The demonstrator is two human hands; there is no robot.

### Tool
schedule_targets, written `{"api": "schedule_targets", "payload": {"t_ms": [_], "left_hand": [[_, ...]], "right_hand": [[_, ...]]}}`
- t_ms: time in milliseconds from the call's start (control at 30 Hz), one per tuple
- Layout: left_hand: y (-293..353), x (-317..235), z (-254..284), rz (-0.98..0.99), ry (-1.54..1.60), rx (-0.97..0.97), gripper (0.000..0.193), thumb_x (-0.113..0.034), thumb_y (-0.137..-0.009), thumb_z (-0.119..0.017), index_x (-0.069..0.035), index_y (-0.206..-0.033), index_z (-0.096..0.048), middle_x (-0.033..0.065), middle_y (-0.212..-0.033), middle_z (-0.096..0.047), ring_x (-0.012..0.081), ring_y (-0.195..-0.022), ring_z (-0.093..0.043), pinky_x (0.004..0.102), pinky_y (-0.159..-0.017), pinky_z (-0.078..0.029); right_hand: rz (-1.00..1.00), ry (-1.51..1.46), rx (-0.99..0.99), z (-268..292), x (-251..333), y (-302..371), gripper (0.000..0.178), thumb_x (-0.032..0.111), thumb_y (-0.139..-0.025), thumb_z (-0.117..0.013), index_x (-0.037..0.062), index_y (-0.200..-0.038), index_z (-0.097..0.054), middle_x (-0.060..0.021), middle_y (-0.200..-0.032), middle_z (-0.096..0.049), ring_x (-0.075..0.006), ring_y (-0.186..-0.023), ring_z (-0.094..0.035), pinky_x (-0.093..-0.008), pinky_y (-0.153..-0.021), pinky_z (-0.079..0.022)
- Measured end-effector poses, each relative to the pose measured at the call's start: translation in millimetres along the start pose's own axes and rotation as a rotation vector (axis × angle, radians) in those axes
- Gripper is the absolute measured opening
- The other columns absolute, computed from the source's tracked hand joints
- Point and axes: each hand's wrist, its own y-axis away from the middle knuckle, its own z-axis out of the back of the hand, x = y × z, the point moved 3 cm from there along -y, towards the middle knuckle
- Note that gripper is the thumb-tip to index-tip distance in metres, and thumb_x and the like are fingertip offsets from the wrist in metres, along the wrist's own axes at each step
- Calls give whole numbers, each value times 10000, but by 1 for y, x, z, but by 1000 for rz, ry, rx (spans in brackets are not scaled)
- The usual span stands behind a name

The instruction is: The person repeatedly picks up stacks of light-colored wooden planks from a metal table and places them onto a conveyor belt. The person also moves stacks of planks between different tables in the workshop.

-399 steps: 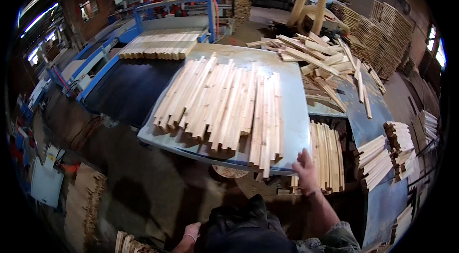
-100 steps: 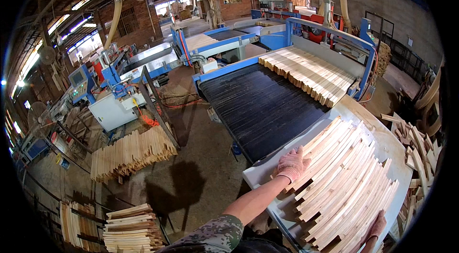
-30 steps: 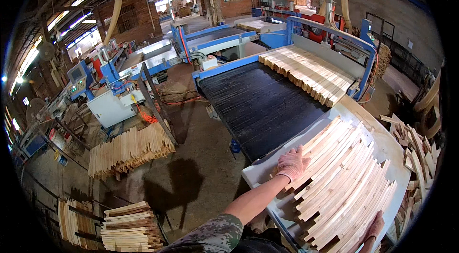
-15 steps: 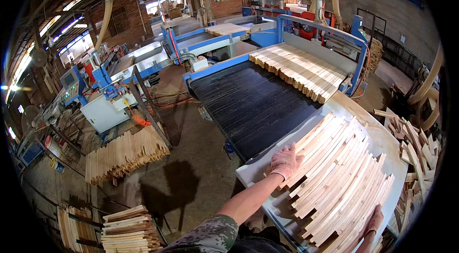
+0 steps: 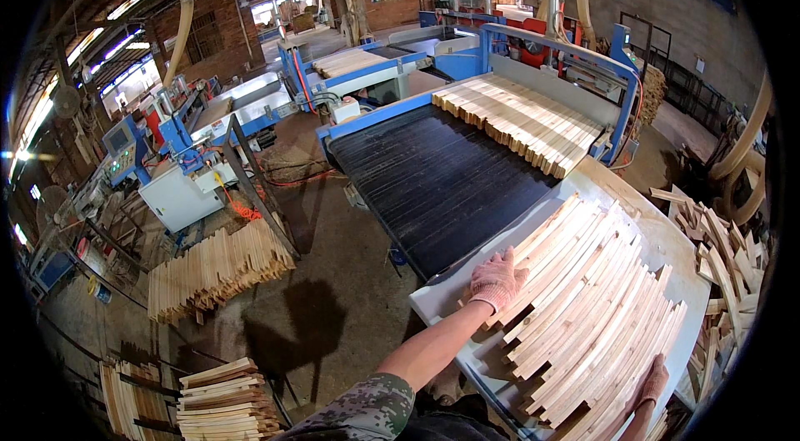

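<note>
A row of pale wooden strips (image 5: 587, 308) lies side by side on the grey metal table (image 5: 442, 298), their ends uneven. My left hand (image 5: 498, 279), in a pinkish knit glove, rests against the row's left edge, fingers stretched out over the outermost strip. At the row's right edge is my right hand (image 5: 654, 381), also gloved, its fingers lying along the last strip. Its palm side is hidden. Beyond the table, a black conveyor belt (image 5: 433, 179) carries another row of strips (image 5: 521, 120) up against the blue machine frame (image 5: 575, 45).
Stacked strips (image 5: 221, 270) stand on the left, with more stacks (image 5: 225, 399) at the lower left. A heap of offcuts (image 5: 725, 266) lies beside the table on the right. A white and blue machine (image 5: 179, 195) with a control panel (image 5: 125, 149) stands at the left.
On the far blue conveyor, a batch of wood has shifted to the left. My hands and the strips on the table have barely moved.
</note>
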Motion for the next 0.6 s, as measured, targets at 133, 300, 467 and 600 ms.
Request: {"api": "schedule_targets", "payload": {"t_ms": [133,300,467,600], "left_hand": [[0,0,1,-13,10,6,840,-676,-1046,-454,-169,-1695,-290,165,-1544,-543,318,-1375,-594,496,-1122,-487],[2,-1,4,-15,20,1,836,-669,-1045,-466,-167,-1692,-298,170,-1537,-546,319,-1373,-593,489,-1127,-481],[2,1,3,-12,26,2,842,-672,-1044,-466,-163,-1692,-297,171,-1525,-553,322,-1362,-598,486,-1126,-478],[2,1,1,-18,23,-20,841,-679,-1040,-464,-165,-1687,-308,171,-1520,-557,323,-1347,-609,489,-1104,-493]], "right_hand": [[-5,39,-11,3,0,-1,581,574,-1036,-657,17,-874,-685,0,-784,-611,-149,-705,-510,-366,-676,-447],[-8,28,-6,3,0,0,567,569,-1040,-653,39,-837,-655,14,-758,-577,-138,-704,-490,-366,-666,-426],[-6,55,-4,0,5,3,564,567,-1044,-645,43,-835,-648,16,-755,-570,-139,-709,-485,-370,-676,-422],[-13,119,-30,5,8,3,578,556,-1049,-636,2,-891,-683,-2,-799,-606,-156,-743,-520,-378,-718,-450]]}}
